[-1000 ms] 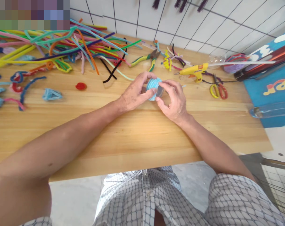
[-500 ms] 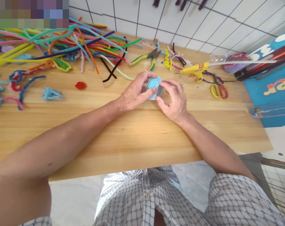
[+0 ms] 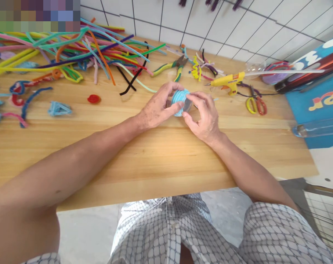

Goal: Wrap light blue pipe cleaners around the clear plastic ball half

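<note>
A small clear round container wrapped in light blue pipe cleaner (image 3: 179,96) is held tilted just above the wooden table, between my two hands. My left hand (image 3: 158,107) grips its wrapped side, thumb in front and fingers curled over the far side. With thumb and fingertips, my right hand (image 3: 204,116) pinches the bare see-through end. A thin light blue end pokes out beyond the right fingers. The container's underside and far side are hidden.
Loose colourful pipe cleaners (image 3: 105,55) heap at the back left. Behind my hands lie pliers (image 3: 178,66). A yellow glue gun (image 3: 232,81) and scissors (image 3: 256,104) are to the right. A red coil (image 3: 94,99) and a blue triangular piece (image 3: 59,109) lie left.
</note>
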`<state>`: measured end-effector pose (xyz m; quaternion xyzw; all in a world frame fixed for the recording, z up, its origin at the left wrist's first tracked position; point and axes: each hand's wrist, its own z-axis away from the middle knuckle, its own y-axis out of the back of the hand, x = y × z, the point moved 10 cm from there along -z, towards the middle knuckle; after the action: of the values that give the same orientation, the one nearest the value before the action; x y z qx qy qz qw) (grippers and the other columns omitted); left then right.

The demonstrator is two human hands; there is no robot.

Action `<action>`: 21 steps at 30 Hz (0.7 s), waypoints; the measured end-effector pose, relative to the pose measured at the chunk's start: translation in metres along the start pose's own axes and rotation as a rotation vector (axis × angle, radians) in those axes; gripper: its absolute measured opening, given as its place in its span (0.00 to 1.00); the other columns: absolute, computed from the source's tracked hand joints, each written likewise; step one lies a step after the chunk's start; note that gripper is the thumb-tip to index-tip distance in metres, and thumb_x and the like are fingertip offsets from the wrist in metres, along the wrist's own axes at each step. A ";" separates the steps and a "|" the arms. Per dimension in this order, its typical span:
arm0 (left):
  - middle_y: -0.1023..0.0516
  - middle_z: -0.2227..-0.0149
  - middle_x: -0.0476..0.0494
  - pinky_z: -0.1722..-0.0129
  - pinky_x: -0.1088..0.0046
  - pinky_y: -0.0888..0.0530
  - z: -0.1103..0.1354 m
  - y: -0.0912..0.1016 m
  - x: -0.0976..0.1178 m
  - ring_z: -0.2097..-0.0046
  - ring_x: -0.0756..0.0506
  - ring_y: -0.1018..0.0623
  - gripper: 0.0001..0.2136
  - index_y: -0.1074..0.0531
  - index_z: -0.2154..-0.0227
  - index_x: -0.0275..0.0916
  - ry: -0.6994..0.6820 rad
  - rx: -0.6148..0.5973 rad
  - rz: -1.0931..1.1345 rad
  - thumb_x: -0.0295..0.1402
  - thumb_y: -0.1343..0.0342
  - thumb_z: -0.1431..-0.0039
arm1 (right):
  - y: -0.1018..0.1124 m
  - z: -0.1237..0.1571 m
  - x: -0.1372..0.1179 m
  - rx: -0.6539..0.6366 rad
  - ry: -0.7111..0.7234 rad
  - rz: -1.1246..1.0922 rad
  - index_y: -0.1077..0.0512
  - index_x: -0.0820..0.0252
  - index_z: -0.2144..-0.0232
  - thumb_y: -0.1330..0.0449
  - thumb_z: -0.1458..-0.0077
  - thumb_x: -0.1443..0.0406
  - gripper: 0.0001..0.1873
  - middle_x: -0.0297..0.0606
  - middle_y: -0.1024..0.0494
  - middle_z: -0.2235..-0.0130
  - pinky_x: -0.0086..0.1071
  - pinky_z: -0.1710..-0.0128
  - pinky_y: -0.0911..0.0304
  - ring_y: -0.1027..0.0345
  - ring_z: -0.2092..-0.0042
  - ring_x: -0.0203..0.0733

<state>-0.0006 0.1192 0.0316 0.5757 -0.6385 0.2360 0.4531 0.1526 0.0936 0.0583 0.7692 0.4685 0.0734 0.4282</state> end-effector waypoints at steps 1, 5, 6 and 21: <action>0.22 0.38 0.34 0.42 0.59 0.17 0.000 0.000 0.000 0.38 0.38 0.20 0.28 0.32 0.38 0.41 0.006 -0.002 0.005 0.56 0.38 0.28 | 0.000 0.000 0.000 -0.002 -0.001 0.003 0.32 0.48 0.31 0.39 0.28 0.51 0.28 0.47 0.23 0.36 0.65 0.31 0.30 0.28 0.35 0.62; 0.22 0.38 0.34 0.41 0.60 0.17 0.000 0.000 -0.001 0.38 0.38 0.20 0.29 0.31 0.39 0.41 0.022 0.000 0.027 0.57 0.38 0.29 | 0.000 0.000 0.000 0.005 0.009 0.003 0.32 0.48 0.31 0.40 0.28 0.52 0.27 0.47 0.23 0.36 0.64 0.31 0.29 0.28 0.35 0.61; 0.22 0.38 0.34 0.41 0.60 0.17 0.000 0.001 -0.001 0.38 0.38 0.19 0.28 0.31 0.39 0.41 0.020 0.004 0.029 0.57 0.37 0.29 | 0.000 0.000 -0.001 0.011 0.014 0.001 0.32 0.48 0.31 0.40 0.28 0.52 0.27 0.47 0.23 0.36 0.64 0.31 0.29 0.28 0.35 0.61; 0.22 0.37 0.34 0.46 0.62 0.15 0.000 0.000 -0.001 0.39 0.38 0.18 0.28 0.31 0.39 0.43 0.047 -0.003 0.031 0.58 0.38 0.30 | -0.001 0.000 0.001 -0.010 -0.007 -0.007 0.32 0.47 0.31 0.40 0.28 0.51 0.28 0.47 0.24 0.36 0.67 0.31 0.30 0.29 0.34 0.62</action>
<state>-0.0013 0.1194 0.0308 0.5595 -0.6369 0.2554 0.4649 0.1525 0.0952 0.0574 0.7657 0.4695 0.0714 0.4339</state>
